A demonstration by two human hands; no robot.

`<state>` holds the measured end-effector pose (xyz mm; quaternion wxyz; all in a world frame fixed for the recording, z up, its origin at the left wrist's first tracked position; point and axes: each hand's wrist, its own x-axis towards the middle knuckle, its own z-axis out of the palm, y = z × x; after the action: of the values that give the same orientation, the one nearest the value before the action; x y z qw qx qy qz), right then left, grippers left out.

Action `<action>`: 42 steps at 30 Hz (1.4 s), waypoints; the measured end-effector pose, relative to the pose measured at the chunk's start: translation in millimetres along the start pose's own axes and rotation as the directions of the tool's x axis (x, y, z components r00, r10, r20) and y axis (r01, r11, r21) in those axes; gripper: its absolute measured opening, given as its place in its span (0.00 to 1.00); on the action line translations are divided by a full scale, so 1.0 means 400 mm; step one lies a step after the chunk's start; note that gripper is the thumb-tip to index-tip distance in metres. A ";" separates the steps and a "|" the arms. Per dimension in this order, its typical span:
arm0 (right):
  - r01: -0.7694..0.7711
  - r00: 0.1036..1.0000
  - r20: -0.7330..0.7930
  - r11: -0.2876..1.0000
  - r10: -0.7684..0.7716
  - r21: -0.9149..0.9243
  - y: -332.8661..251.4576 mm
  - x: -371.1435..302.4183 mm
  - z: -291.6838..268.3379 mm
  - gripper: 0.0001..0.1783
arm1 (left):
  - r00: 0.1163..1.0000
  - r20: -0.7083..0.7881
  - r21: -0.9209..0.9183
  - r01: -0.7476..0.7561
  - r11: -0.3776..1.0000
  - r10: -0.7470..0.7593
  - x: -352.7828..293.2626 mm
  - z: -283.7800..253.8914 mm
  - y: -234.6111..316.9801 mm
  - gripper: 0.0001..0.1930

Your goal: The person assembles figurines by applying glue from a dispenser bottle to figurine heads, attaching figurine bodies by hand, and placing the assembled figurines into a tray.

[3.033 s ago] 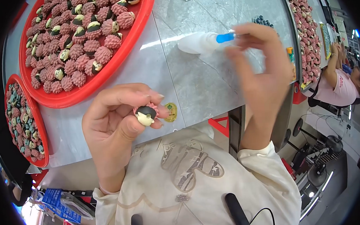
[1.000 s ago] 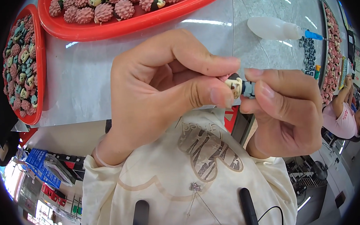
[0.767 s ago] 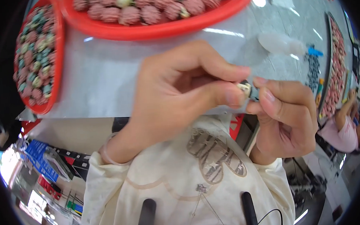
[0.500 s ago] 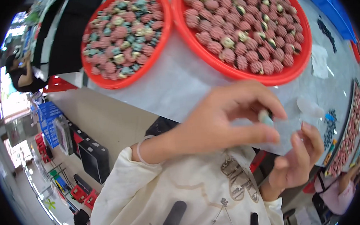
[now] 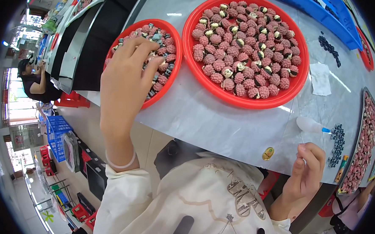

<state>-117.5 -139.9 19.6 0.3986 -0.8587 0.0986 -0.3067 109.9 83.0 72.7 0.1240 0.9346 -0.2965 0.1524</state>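
Note:
My left hand [image 5: 124, 84] reaches over the smaller red tray [image 5: 178, 45], its thumb and forefinger apart among loose pink, blue-grey and cream pieces. Whether a small piece lies under the fingers is hidden. To the right, a larger red tray [image 5: 220, 101] holds many pink ridged balls [image 5: 247, 50], several with cream and black parts showing. My right hand [image 5: 305, 178] hovers at the table's near edge, thumb close to the curled forefinger. A tiny dark spot shows at those fingertips, too small to name. Beyond them lies a white squeeze bottle [image 5: 308, 124] with a blue tip.
Small dark blue beads [image 5: 337, 145] are heaped beside the bottle tip. A gold oval sticker [image 5: 268, 153] lies on the grey table [image 5: 187, 121]. A white tissue [image 5: 320, 79], a blue bin [image 5: 317, 12] and a long tray of pink pieces [image 5: 360, 146] are at right. People sit at the far left and lower right.
My left hand has moved left, from in front of my chest to the smaller tray; the small pale piece it pinched is no longer visible. The right hand's fingers have drawn closer together. The view has shifted.

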 end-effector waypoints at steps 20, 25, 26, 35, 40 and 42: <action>-0.216 0.976 -0.029 0.976 0.215 -0.041 0.002 -0.014 -0.068 0.08 | 0.925 0.282 -0.274 -0.177 0.945 0.255 0.055 0.060 0.068 0.12; -0.170 0.984 -0.073 0.982 0.165 -0.084 0.028 -0.006 -0.084 0.09 | 0.953 0.001 -0.195 -0.296 0.935 0.302 0.049 0.089 0.049 0.10; -0.179 0.982 -0.076 0.980 0.172 -0.087 0.037 -0.007 -0.082 0.09 | 0.951 0.006 -0.201 -0.300 0.933 0.308 0.049 0.082 0.057 0.10; -0.319 0.948 0.039 0.943 0.316 0.095 0.047 0.046 -0.009 0.23 | 0.878 0.269 -0.889 0.385 -0.248 0.396 -0.122 0.099 0.251 0.06; -0.404 0.915 0.064 0.910 0.399 0.097 0.028 0.067 0.012 0.21 | 0.849 0.293 -0.857 0.437 -0.272 0.439 -0.154 0.145 0.296 0.08; -0.410 0.912 0.072 0.903 0.404 0.127 0.035 0.063 0.012 0.20 | 0.743 0.508 -0.569 0.669 -0.478 0.435 -0.148 0.153 0.290 0.10</action>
<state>-93.5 -156.7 18.2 0.5150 -0.7956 0.2453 -0.2041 8.0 2.0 11.5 0.7659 0.3565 -0.1473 -0.5143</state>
